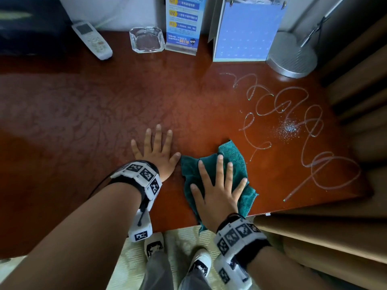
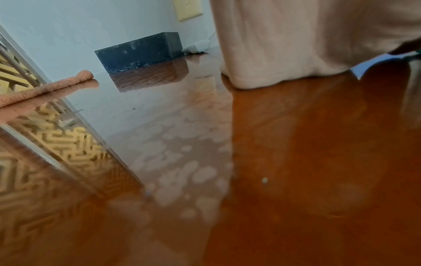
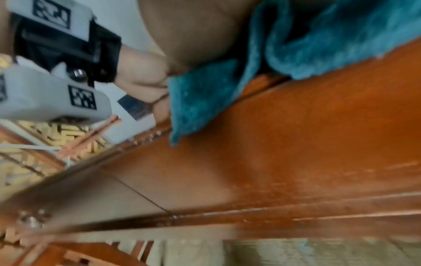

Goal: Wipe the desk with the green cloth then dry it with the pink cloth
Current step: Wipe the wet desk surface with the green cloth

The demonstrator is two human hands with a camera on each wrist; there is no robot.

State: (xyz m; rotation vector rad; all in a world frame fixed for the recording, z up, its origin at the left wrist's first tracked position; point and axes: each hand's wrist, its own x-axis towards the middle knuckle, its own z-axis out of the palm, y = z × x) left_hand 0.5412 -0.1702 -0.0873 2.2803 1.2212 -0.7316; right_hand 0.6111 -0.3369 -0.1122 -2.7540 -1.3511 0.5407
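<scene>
Both hands lie flat on the reddish-brown bench (image 1: 104, 105). The right hand (image 1: 217, 191) has its grip spread, fingers straight and fanned, pressing down on the green cloth (image 1: 234, 162), which is bunched beneath the palm and hangs a little over the near edge. The left hand (image 1: 156, 151) rests just beside the cloth, its grip also spread and flat on bare wood, the thumb touching the cloth's left corner.

Beyond the right fingertips and to their right, looping trails of clear liquid (image 1: 293, 114) and a small patch of spray droplets (image 1: 290, 127) sit on the surface, apart from the cloth. Well ahead of both hands, along the wall, stand a white remote control (image 1: 92, 40), a glass ashtray (image 1: 146, 39), a blue printed sign (image 1: 184, 26), a blue desk calendar (image 1: 247, 32) and a round silver lamp base (image 1: 293, 57). A black box (image 1: 29, 26) sits far ahead of the left hand.

The head view leaves out the pink cloth (image 2: 45, 88); the left wrist view shows it lying at the bench's far left edge, well apart from the hands, with the black box behind it and smeared wet patches (image 2: 193, 162) on the glossy top. The blurred right wrist view shows the green cloth's edge drooping past the front lip.
</scene>
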